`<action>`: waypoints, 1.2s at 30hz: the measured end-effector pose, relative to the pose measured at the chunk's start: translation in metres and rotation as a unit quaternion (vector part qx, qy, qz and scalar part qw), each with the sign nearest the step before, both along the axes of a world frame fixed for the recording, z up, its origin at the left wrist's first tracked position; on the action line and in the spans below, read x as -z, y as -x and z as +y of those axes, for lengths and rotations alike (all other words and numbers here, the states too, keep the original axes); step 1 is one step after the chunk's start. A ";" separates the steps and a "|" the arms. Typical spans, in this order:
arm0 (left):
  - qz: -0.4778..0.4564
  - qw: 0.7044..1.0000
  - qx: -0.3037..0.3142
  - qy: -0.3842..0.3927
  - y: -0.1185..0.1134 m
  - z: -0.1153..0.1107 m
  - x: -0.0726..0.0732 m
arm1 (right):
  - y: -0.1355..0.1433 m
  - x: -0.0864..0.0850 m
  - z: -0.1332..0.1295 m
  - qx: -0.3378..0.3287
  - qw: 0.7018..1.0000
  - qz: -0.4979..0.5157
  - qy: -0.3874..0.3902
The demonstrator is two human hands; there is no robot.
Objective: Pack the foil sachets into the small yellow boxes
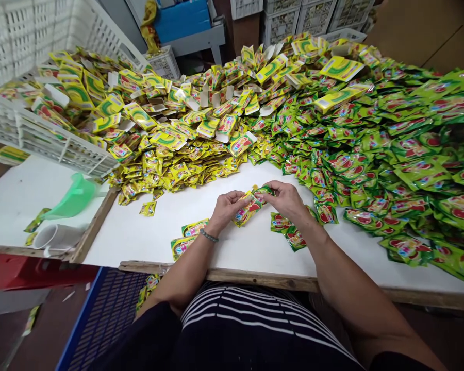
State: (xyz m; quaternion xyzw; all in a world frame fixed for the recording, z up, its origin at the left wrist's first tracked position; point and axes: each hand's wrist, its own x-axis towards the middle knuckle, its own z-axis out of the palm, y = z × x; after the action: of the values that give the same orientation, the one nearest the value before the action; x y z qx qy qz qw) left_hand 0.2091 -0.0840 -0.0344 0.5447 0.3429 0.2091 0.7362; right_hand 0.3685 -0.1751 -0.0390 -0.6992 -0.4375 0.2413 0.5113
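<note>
My left hand (227, 208) is closed on a small yellow box (247, 212) above the white table (232, 252). At the box's upper right end, my right hand (284, 198) pinches a green packet (263, 192), which touches or partly enters the box; the exact overlap is hidden by the fingers. Two more yellow-green boxes (181, 246) lie left of my left wrist. Below my right hand rest a few green packets (294, 238). Small yellow packets (178, 172) and a large heap of green packets (402, 159) lie beyond and to the right.
A white basket (58, 136) of yellow boxes tilts at the left. Near it are a green scoop (75, 198) and a white mug (58, 238). Open boxes (216, 98) pile up at the back. A blue crate (108, 314) stands below the wooden table edge (255, 278).
</note>
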 end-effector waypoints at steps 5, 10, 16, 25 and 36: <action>-0.005 0.998 0.044 0.034 0.000 -0.001 0.001 | 0.005 0.001 0.000 -0.011 0.995 0.093 -0.030; 0.006 0.998 0.036 0.053 -0.003 -0.004 0.001 | 0.008 -0.002 -0.001 0.005 0.994 0.098 -0.056; -0.010 0.998 0.020 0.057 -0.004 -0.007 0.000 | 0.024 -0.006 0.000 -0.004 0.998 0.032 -0.060; -0.039 0.998 -0.042 -0.033 -0.007 -0.009 -0.004 | 0.027 -0.010 -0.002 0.048 0.990 0.006 -0.131; -0.035 0.999 -0.010 -0.022 0.003 -0.002 -0.010 | 0.032 0.003 0.003 -0.066 0.993 0.098 -0.017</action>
State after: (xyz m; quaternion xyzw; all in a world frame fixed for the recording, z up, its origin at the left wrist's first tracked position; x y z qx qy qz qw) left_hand 0.2060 -0.0858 -0.0243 0.5491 0.3180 0.2432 0.7337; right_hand 0.3369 -0.1725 -0.0425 -0.6327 -0.4344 0.3347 0.5468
